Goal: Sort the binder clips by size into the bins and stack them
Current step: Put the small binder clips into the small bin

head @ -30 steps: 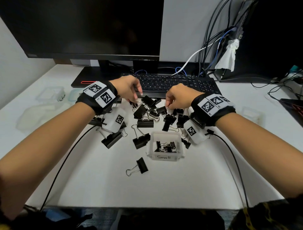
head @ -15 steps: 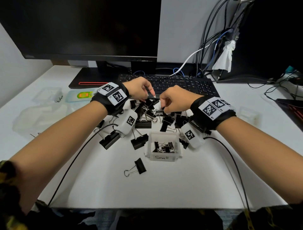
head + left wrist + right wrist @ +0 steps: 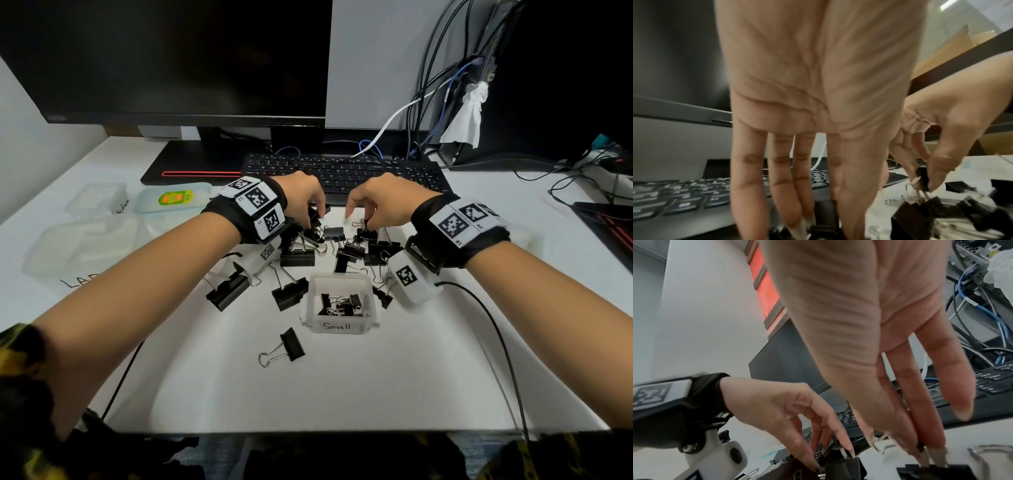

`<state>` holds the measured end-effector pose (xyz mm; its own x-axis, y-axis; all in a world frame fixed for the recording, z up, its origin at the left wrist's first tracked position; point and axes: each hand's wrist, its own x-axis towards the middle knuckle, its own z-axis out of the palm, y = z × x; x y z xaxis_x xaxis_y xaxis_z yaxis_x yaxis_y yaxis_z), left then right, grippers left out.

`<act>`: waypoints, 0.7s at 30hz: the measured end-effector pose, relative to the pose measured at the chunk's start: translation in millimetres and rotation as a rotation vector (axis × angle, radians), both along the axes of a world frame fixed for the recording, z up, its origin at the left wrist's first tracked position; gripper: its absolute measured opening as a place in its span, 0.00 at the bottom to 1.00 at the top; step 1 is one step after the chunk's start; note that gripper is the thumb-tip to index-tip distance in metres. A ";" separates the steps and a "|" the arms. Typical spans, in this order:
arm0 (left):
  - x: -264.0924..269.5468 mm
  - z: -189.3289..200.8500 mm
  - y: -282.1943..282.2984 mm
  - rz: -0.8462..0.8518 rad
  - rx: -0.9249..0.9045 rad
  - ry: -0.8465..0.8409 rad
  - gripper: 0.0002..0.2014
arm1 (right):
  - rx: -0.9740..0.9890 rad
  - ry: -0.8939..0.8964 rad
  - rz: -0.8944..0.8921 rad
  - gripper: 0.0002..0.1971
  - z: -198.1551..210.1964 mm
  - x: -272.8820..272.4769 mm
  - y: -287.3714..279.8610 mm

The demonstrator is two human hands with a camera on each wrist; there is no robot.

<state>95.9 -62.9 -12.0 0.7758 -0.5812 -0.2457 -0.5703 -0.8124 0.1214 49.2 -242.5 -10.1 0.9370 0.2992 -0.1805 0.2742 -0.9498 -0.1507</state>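
Both hands worked the pile of binder clips [image 3: 342, 245] on the table [image 3: 342, 383], just beyond the bin marked "Small" [image 3: 340, 303], which already held a few small clips. The right hand [image 3: 383, 200] pinched a small clip [image 3: 922, 178] between thumb and fingers [image 3: 939, 168]; the left hand [image 3: 303, 198] reached down with fingers narrowed onto a clip [image 3: 844, 466] at the pile's far edge — whether it truly gripped it, I could not tell.

To do this well, lift each clip clear of the tangled wire handles before carrying it, and check its size against those in the bin.

The left wrist view showed the right hand's pinch plainly; the head view hid it behind knuckles but alone showed the bin, its label, and two more bins [image 3: 99, 197] at the left.
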 end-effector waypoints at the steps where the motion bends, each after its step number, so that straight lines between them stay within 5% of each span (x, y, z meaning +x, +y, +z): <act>1: 0.3 -0.8 -1.8 0.007 0.019 -0.007 0.17 | -0.022 0.006 0.009 0.20 0.9 -0.6 1.2; 10: -0.4 -5.0 -8.1 -0.025 0.073 -0.072 0.10 | -0.064 0.039 -0.036 0.15 -1.4 -1.7 4.8; 15: -2.0 -5.6 -8.9 -0.071 -0.037 -0.041 0.16 | 0.038 0.176 -0.050 0.14 -3.1 -1.1 1.4; 21: -1.0 -8.5 -16.2 -0.112 0.003 -0.074 0.15 | 0.019 0.064 -0.053 0.09 -11.6 0.9 6.0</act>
<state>94.9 -79.1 -20.6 0.7222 -0.6644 -0.1923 -0.6646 -0.7436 0.0733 50.1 -236.5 -21.7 0.9385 0.2531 -0.2351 0.2125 -0.9595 -0.1847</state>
